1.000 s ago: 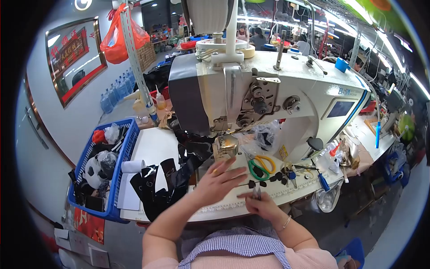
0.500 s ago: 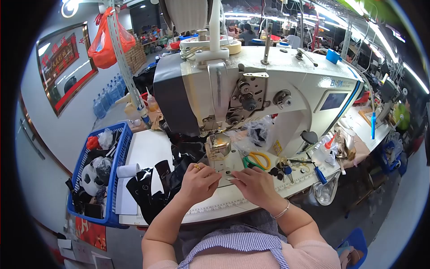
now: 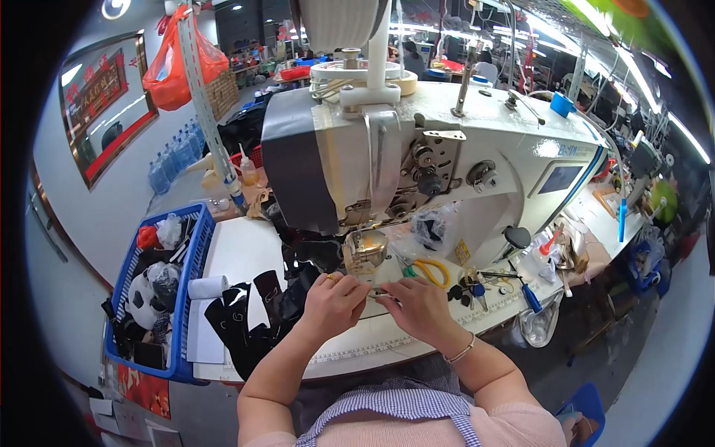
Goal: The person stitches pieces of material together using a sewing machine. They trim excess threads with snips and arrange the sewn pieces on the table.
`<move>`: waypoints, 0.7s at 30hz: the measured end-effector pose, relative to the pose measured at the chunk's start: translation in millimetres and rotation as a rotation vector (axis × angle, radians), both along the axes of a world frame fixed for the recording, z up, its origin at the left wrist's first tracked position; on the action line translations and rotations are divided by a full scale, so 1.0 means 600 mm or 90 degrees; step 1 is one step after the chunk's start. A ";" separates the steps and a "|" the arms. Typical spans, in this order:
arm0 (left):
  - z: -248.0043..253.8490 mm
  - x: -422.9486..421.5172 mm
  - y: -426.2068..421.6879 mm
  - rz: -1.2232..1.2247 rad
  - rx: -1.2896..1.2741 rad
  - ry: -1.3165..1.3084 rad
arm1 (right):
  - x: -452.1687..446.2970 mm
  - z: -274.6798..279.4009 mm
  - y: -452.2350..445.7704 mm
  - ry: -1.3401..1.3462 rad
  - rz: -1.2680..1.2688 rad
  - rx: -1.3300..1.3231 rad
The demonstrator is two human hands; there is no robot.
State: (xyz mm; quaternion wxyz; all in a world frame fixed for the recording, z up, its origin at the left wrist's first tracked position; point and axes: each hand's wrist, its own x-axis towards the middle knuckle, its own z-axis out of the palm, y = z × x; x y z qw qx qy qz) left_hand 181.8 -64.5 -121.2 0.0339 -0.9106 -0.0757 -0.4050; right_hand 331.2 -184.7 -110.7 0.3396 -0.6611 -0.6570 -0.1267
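In front of a white sewing machine (image 3: 491,112), my two hands are close together over the bed's front edge. The fingertips of my left hand (image 3: 333,302) are pinched together. My right hand (image 3: 418,304) is pinched too, a finger's width away, with something small and pale at its fingertips that I cannot make out. Just beyond them stands the machine's rounded metal post (image 3: 367,248). Scissors (image 3: 432,274) with yellow and green handles lie past my right hand. Black shiny cut pieces (image 3: 238,324) spread out left of my left hand.
A blue basket (image 3: 190,290) full of odds and ends stands on the left, beside a white roll (image 3: 208,287). A blue-handled screwdriver (image 3: 530,295) and a red-tipped bottle (image 3: 545,249) lie to the right. A measuring tape (image 3: 372,349) runs along the table's front edge.
The camera view has shifted slightly, so the machine appears a little further right. My hands remain pinched in nearly the same place, with the fingertips slightly closer together.
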 end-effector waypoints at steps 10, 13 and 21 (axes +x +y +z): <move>0.033 0.026 0.060 0.116 -0.228 -0.179 | 0.032 -0.046 0.009 0.051 -0.053 -0.027; 0.041 0.042 0.064 0.113 -0.246 -0.197 | 0.047 -0.066 -0.014 0.078 -0.075 -0.042; 0.018 0.051 0.077 0.035 -0.259 -0.240 | 0.050 -0.077 -0.033 0.152 -0.124 -0.052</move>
